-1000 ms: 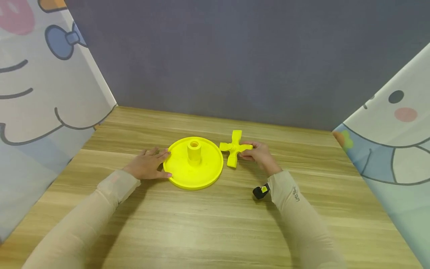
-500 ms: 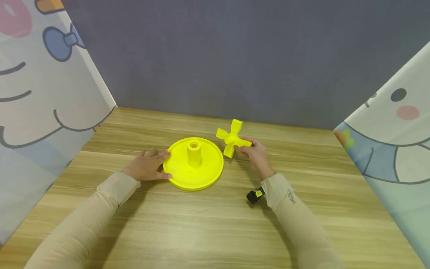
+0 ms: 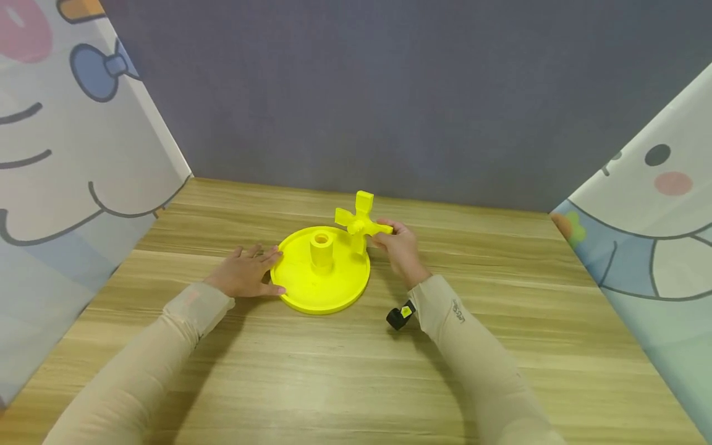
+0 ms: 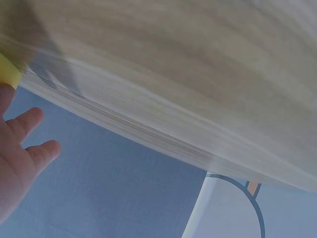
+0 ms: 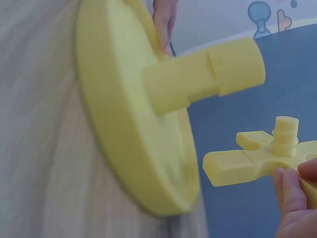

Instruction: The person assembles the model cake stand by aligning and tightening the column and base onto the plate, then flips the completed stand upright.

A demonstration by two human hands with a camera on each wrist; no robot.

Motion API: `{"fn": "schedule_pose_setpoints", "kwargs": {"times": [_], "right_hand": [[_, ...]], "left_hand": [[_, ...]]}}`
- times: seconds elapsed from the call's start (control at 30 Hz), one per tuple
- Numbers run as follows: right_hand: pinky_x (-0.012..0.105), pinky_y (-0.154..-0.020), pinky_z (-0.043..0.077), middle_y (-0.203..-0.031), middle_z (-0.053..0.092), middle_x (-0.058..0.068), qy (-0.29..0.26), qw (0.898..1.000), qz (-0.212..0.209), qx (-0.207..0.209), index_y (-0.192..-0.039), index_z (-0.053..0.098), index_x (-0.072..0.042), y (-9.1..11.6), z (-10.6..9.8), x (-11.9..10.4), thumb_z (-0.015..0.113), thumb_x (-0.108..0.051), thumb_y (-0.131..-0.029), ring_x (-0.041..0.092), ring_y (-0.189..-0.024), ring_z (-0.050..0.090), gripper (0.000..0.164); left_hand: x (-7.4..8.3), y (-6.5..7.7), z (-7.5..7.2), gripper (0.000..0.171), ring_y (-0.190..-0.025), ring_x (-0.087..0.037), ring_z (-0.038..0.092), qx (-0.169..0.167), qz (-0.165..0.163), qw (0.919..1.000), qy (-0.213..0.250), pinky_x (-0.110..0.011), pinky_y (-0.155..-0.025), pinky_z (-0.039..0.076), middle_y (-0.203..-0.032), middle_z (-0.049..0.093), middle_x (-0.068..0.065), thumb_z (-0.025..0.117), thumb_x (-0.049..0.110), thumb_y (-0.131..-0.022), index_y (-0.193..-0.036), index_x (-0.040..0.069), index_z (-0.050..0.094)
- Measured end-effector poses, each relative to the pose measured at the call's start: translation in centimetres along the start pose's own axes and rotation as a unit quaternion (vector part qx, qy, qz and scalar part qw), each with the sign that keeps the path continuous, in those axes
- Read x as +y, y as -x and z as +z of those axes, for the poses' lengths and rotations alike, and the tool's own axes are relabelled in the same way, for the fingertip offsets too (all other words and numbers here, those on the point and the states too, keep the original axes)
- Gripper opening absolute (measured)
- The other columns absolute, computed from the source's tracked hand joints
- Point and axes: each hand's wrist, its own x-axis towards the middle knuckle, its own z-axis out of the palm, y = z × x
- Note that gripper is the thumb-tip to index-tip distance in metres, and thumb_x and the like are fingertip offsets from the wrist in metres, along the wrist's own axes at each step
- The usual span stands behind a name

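Observation:
A round yellow base [image 3: 314, 293] with a raised rim lies on the wooden table, and a hollow post [image 3: 321, 253] rises from its centre. My left hand [image 3: 243, 275] rests on the left of the rim, fingers spread; the left wrist view shows only part of that hand [image 4: 17, 153]. Between thumb and fingers, my right hand [image 3: 405, 250] pinches one arm of a yellow four-armed cross piece [image 3: 359, 224], held tilted over the base's far right edge, beside the post and apart from it. A short stepped peg [image 5: 285, 136] juts from the cross piece's middle in the right wrist view.
A dark grey panel [image 3: 356, 99] closes off the table's far edge. Cartoon-printed sheets stand on the left [image 3: 72, 136] and right [image 3: 662, 179]. A small black device [image 3: 399, 316] hangs at my right wrist, close over the wood-grain table [image 3: 289, 383].
My right hand has lifted the cross piece, tilted it and carried it left until it overlaps the base in the head view. The left hand and base have stayed in place.

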Motion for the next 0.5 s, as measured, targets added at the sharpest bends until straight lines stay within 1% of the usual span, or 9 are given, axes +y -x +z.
{"fn": "schedule_pose_setpoints", "kwargs": {"times": [0.13, 0.2, 0.27, 0.37, 0.43, 0.5], "right_hand": [[0.042, -0.098, 0.045, -0.101, 0.051, 0.011, -0.021, 1.0, -0.013, -0.019, -0.128, 0.049, 0.015, 0.1, 1.2, -0.5, 0.054, 0.014, -0.087, 0.021, -0.088, 0.062, 0.041], [0.046, -0.099, 0.043, -0.099, 0.05, 0.011, -0.024, 0.999, -0.02, -0.024, -0.126, 0.049, 0.016, 0.2, 1.8, -0.7, 0.055, 0.013, -0.089, 0.019, -0.084, 0.063, 0.038], [0.049, -0.099, 0.042, -0.096, 0.05, 0.012, -0.02, 0.999, -0.027, -0.028, -0.124, 0.05, 0.017, 0.3, 2.4, -0.8, 0.056, 0.01, -0.09, 0.013, -0.072, 0.059, 0.035], [0.048, -0.096, 0.045, -0.101, 0.052, 0.011, -0.008, 0.999, -0.035, -0.03, -0.12, 0.055, 0.015, 0.6, 3.2, -0.9, 0.054, 0.004, -0.094, 0.006, -0.064, 0.053, 0.029], [0.045, -0.093, 0.049, -0.106, 0.053, 0.013, 0.007, 0.999, -0.041, -0.029, -0.118, 0.058, 0.014, 0.8, 3.6, -0.8, 0.051, 0.0, -0.096, 0.006, -0.057, 0.045, 0.027], [0.04, -0.09, 0.051, -0.116, 0.055, 0.013, 0.026, 0.998, -0.046, -0.029, -0.117, 0.06, 0.011, 0.9, 3.8, -0.8, 0.049, -0.003, -0.097, 0.006, -0.064, 0.049, 0.027]], "left_hand": [[0.2, 0.2, -0.2, 0.088, -0.135, -0.05, 0.026, 0.002, 0.0, 1.0, 0.001, -0.07, -0.104, 0.019, -0.151, 0.03, -0.02, 0.053, 0.062, -0.088, -0.147, -0.001, 0.033], [0.2, 0.2, -0.3, 0.088, -0.135, -0.05, 0.026, 0.002, -0.001, 1.0, 0.004, -0.07, -0.104, 0.018, -0.151, 0.03, -0.02, 0.054, 0.061, -0.088, -0.147, -0.001, 0.033], [0.2, 0.2, -0.3, 0.088, -0.135, -0.051, 0.026, 0.004, 0.0, 1.0, 0.005, -0.07, -0.104, 0.018, -0.151, 0.031, -0.02, 0.053, 0.061, -0.088, -0.146, -0.002, 0.033], [0.1, 0.2, -0.2, 0.089, -0.135, -0.05, 0.025, 0.003, 0.0, 1.0, 0.007, -0.07, -0.104, 0.018, -0.152, 0.03, -0.019, 0.053, 0.062, -0.088, -0.147, -0.001, 0.033], [0.1, 0.2, -0.1, 0.089, -0.136, -0.05, 0.025, 0.004, 0.0, 1.0, 0.007, -0.07, -0.104, 0.017, -0.152, 0.03, -0.019, 0.052, 0.062, -0.088, -0.147, -0.001, 0.032], [0.1, 0.2, 0.0, 0.088, -0.135, -0.05, 0.026, 0.007, 0.0, 1.0, 0.007, -0.07, -0.104, 0.018, -0.152, 0.03, -0.019, 0.053, 0.062, -0.088, -0.147, -0.001, 0.032]]}}
